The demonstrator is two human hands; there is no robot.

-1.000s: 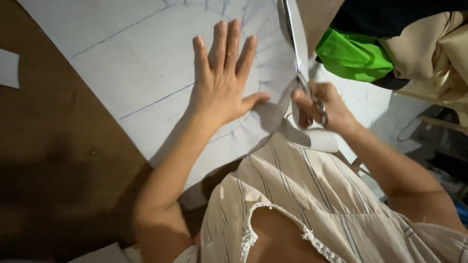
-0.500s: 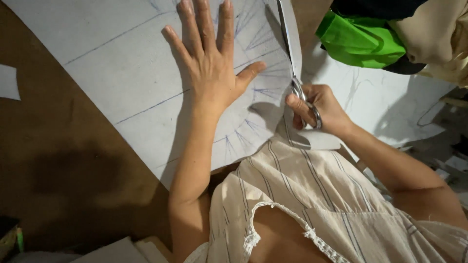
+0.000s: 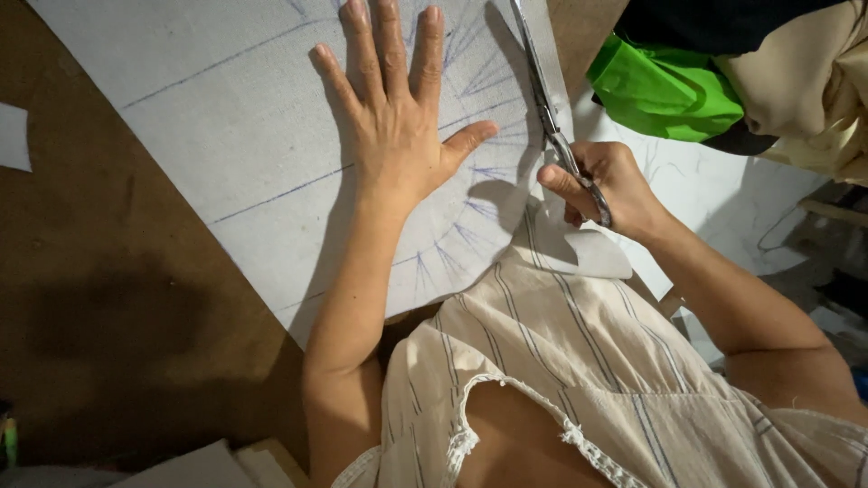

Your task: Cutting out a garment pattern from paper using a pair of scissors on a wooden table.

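My left hand (image 3: 398,126) lies flat, fingers spread, on a large white sheet of fabric (image 3: 226,136) marked with blue pen lines. It presses the sheet onto the brown table (image 3: 108,298). My right hand (image 3: 601,185) grips the handles of a pair of metal scissors (image 3: 547,108). Their long blades point away from me along the sheet's right edge. A curved strip of the white material hangs loose below my right hand.
A bright green cloth (image 3: 665,90) and beige and dark fabrics (image 3: 787,72) are piled at the upper right. A small white scrap (image 3: 14,136) lies at the table's left edge. My striped pale top (image 3: 561,361) fills the lower middle.
My left hand has slid farther away from me across the sheet. The scissors and my right hand have also advanced along the sheet's edge.
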